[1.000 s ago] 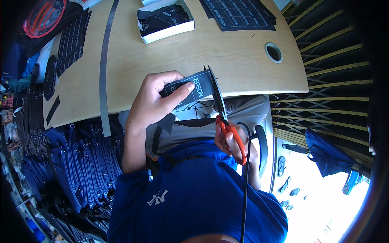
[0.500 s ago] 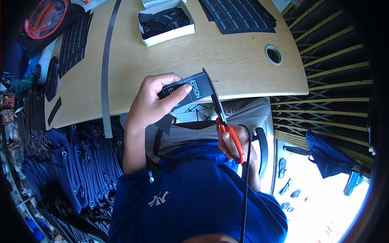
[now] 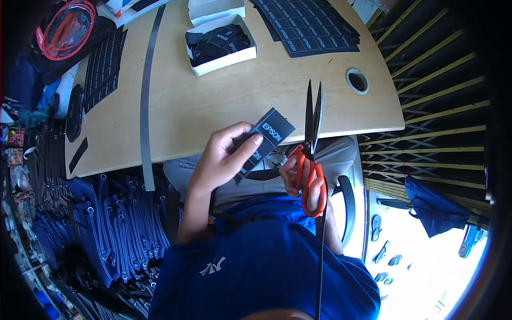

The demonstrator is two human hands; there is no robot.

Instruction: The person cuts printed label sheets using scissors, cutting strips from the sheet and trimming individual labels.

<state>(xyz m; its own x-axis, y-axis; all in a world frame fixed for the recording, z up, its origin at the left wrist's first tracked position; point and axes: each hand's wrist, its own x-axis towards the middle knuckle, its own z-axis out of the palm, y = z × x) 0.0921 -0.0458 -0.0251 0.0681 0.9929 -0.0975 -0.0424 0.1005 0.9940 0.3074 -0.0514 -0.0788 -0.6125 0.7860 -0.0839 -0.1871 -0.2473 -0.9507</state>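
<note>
My left hand (image 3: 221, 160) pinches a small black printed label strip (image 3: 266, 138) over the near edge of the wooden table (image 3: 224, 96). My right hand (image 3: 304, 181) grips orange-handled scissors (image 3: 312, 138), whose long black blades point up and away, slightly parted, just right of the label and not touching it. A thin black strap (image 3: 321, 256) hangs down from near my right hand across my blue shirt.
A white cardboard box (image 3: 221, 45) full of cut black labels sits at the table's far side, beside a sheet of uncut black labels (image 3: 309, 26). A long grey strip (image 3: 145, 106) lies along the left. A round cable hole (image 3: 357, 80) lies right. Blue bags (image 3: 106, 224) pile at lower left.
The scissors have swung away from the label, blades now upright to its right. My left hand shifted the label slightly right and lower.
</note>
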